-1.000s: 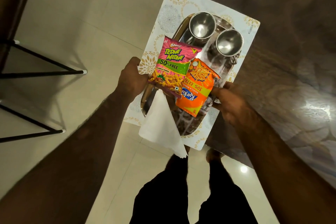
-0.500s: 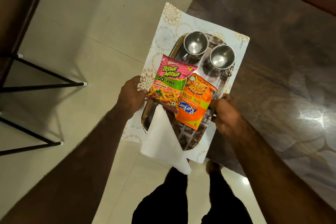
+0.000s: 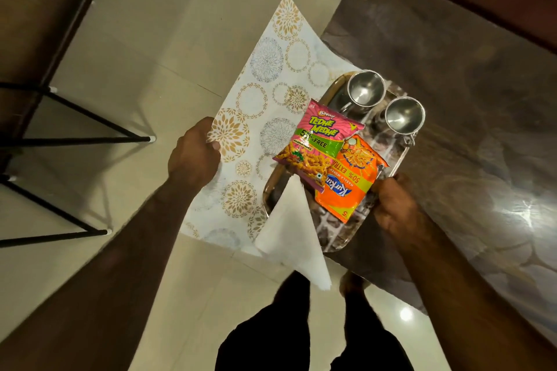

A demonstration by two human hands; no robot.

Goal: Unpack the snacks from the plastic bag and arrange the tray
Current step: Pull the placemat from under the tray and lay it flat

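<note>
Left hand (image 3: 194, 156): grip pinching patterned mat (image 3: 265, 93). Right hand (image 3: 398, 208): grip holding tray (image 3: 334, 238) edge. Tray carries two snack packets (image 3: 319, 144) and cups (image 3: 366, 92).

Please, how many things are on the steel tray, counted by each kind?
Steel cups: 2
Snack packets: 2, pink packet and orange packet
White napkin: 1
Total: 5

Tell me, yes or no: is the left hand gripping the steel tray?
No: the left hand pinches the edge of the floral-patterned paper mat, while the right hand holds the shiny steel tray.
</note>
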